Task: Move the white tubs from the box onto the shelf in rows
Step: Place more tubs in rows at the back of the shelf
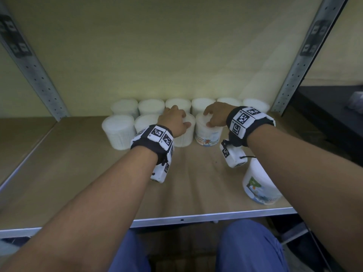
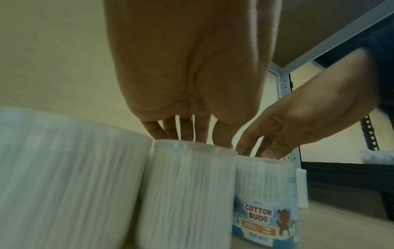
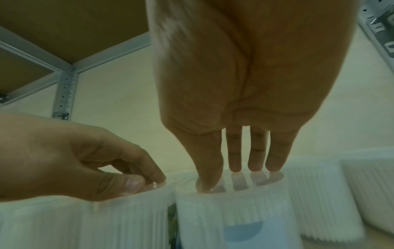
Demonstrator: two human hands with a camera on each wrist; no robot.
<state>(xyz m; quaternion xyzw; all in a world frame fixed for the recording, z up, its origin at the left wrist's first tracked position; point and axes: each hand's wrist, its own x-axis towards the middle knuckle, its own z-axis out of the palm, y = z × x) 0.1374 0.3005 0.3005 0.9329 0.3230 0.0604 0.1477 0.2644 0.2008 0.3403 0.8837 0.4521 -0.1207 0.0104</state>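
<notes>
White tubs stand on the wooden shelf [image 1: 88,173] in two rows. My left hand [image 1: 181,117] arches over the third front-row tub [image 1: 184,136], fingers and thumb curled onto its lid rim; in the left wrist view the left hand [image 2: 192,139] meets that tub's [image 2: 187,193] top. My right hand [image 1: 207,118] rests its fingertips on the lid of the fourth front-row tub [image 1: 208,134], labelled "Cotton Buds" [image 2: 259,215]. In the right wrist view the right hand's [image 3: 234,175] fingers look straight on that lid [image 3: 245,183]. The box is out of view.
Several tubs form the back row [image 1: 151,107] against the wall; two more [image 1: 118,130] stand front left. A labelled tub [image 1: 259,183] stands alone near the shelf's front right edge. Metal uprights [image 1: 39,81] flank the shelf. A dark surface [image 1: 330,107] lies to the right.
</notes>
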